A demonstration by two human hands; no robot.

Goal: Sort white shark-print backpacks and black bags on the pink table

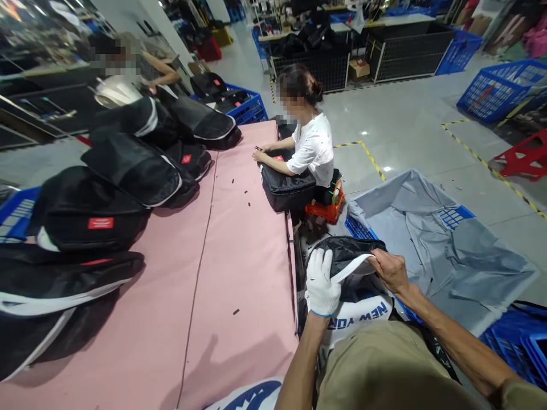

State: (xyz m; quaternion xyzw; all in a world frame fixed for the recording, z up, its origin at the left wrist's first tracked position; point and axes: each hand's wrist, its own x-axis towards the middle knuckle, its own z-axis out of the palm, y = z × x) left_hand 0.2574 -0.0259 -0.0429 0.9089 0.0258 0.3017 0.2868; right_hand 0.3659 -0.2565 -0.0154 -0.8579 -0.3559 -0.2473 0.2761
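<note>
Backpack (356,287) firmly in both hands! White-gloved left hand (323,282) clamped on its edge, bare right hand (390,270) pinching the white trim (352,267). Just leftward, pink tabletop (239,256); beyond, heaped black backpacks (102,213); up ahead, co-worker (315,142) busy over another black bag (290,187); off right, grey liner (421,228) draped over blue crate (457,216).

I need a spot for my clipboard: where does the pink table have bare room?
The pink table is bare in its middle, bar dark scraps, between the black bags and the edge beside the gloved left hand. The bags crowd its left side.
</note>
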